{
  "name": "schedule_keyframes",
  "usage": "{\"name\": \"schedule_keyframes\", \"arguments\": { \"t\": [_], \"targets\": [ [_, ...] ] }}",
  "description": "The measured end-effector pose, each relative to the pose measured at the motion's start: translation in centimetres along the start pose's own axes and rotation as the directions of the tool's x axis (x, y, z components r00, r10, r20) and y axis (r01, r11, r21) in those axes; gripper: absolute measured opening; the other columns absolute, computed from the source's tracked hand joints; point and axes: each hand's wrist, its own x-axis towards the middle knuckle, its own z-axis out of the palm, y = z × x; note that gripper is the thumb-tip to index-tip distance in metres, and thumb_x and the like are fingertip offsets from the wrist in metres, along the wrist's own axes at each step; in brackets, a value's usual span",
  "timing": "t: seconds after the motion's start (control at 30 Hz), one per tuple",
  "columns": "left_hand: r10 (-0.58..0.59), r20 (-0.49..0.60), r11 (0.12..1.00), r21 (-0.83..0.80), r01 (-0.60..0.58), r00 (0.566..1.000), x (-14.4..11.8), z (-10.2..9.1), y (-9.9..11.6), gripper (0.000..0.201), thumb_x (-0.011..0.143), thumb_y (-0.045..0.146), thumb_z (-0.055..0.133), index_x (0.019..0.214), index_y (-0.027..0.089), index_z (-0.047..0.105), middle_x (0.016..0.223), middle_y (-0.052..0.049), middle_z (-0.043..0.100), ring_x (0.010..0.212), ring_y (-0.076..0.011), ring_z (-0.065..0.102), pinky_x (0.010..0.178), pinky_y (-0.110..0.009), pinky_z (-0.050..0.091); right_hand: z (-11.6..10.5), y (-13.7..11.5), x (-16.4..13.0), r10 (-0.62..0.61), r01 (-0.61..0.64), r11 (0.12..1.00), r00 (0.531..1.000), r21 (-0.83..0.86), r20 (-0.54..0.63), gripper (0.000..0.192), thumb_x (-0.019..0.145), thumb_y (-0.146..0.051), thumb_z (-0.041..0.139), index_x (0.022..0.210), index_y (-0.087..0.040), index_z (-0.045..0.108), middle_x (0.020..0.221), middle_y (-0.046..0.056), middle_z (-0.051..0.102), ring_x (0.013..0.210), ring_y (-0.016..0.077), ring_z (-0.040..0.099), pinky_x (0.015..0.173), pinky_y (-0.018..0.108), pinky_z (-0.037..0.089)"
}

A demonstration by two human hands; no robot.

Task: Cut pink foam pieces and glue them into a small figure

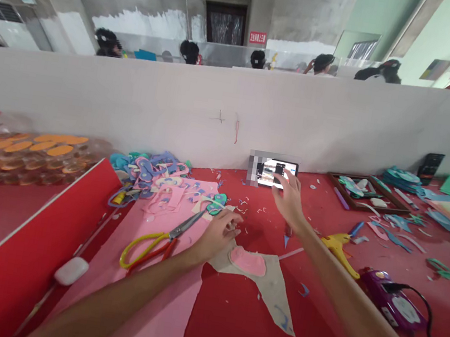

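Observation:
My right hand point(289, 199) is reached out in front of a lit phone point(269, 173) that leans by the white partition. Its fingers are spread and hold nothing; whether a fingertip touches the screen I cannot tell. Near the middle of the table, my left hand point(218, 234) rests with loosely bent fingers apart and nothing visible in them. Beside it lies a beige sheet point(275, 283) with a rounded pink piece point(248, 260) on top. Scissors point(175, 234) with yellow and red handles lie to its left on a pink sheet point(135, 313), with a teal cutout point(216, 204) by their tips.
A pile of foam cutouts point(152, 169) is at the back left, past a red board point(26, 251). On the right are a yellow glue gun point(339, 250), a purple device point(393, 303) with a black cable, and a brown frame point(334, 187). People sit beyond the partition point(134, 98).

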Motion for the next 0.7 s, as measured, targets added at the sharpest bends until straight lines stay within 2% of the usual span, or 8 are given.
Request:
{"name": "schedule_keyframes", "arguments": {
  "t": [0.07,0.13,0.2,0.3,0.5,0.7],
  "targets": [
    [0.071,-0.085,0.997,0.019,-0.070,0.994,0.0,-0.1,0.0,0.021,0.093,0.026,0.054,0.110,0.018,0.063,0.118,-0.006,0.061,0.111,-0.0156,0.055,0.098,-0.028,0.045,0.7,0.9,2.6,-0.009,0.022,0.973,0.998,-0.228,0.057,0.047,0.098,-0.033,0.045,0.143,-0.021,0.057,0.161,0.010,0.025,0.149,0.0315,0.021,0.122,0.051,0.023],
    [0.097,-0.144,0.994,0.061,-0.089,0.985,0.0,-0.2,0.0,0.021,0.096,0.022,0.048,0.109,0.019,0.064,0.118,-0.006,0.062,0.116,-0.0166,0.054,0.104,-0.032,0.043,1.6,1.9,4.6,0.001,0.051,0.925,0.990,-0.377,0.138,0.050,0.100,-0.035,0.046,0.148,-0.021,0.052,0.164,0.011,0.016,0.151,0.0347,0.016,0.122,0.055,0.020],
    [0.137,-0.159,0.988,0.094,-0.124,0.978,-0.1,-0.2,-0.1,0.020,0.096,0.019,0.046,0.104,0.018,0.064,0.112,-0.006,0.063,0.112,-0.0163,0.055,0.102,-0.032,0.045,2.6,2.7,5.9,0.042,0.055,0.885,0.980,-0.462,0.197,0.053,0.100,-0.037,0.047,0.150,-0.021,0.049,0.165,0.011,0.010,0.151,0.0368,0.012,0.122,0.057,0.017],
    [0.200,-0.146,0.976,0.115,-0.185,0.969,-0.2,-0.1,-0.2,0.021,0.095,0.012,0.044,0.101,0.018,0.063,0.108,-0.005,0.063,0.110,-0.0152,0.056,0.099,-0.030,0.045,3.8,3.7,6.7,0.091,0.050,0.853,0.966,-0.519,0.243,0.055,0.102,-0.041,0.045,0.153,-0.020,0.046,0.165,0.013,0.007,0.151,0.0381,0.011,0.121,0.059,0.014],
    [0.214,-0.138,0.975,0.084,-0.204,0.967,-0.3,0.1,0.0,0.022,0.095,0.008,0.043,0.100,0.018,0.062,0.106,-0.004,0.062,0.104,-0.0130,0.056,0.094,-0.026,0.045,4.9,4.5,7.4,0.178,-0.001,0.831,0.948,-0.557,0.263,0.058,0.104,-0.045,0.042,0.157,-0.022,0.040,0.166,0.012,0.004,0.152,0.0373,0.009,0.123,0.057,0.012],
    [0.204,-0.119,0.978,0.064,-0.198,0.972,-0.4,0.2,-0.1,0.022,0.095,0.010,0.043,0.100,0.018,0.063,0.107,-0.005,0.062,0.105,-0.0137,0.057,0.094,-0.028,0.045,5.3,5.1,7.6,0.161,0.021,0.833,0.947,-0.553,0.278,0.055,0.104,-0.044,0.043,0.155,-0.024,0.042,0.165,0.013,0.009,0.151,0.0378,0.010,0.121,0.059,0.011]
  ]
}}
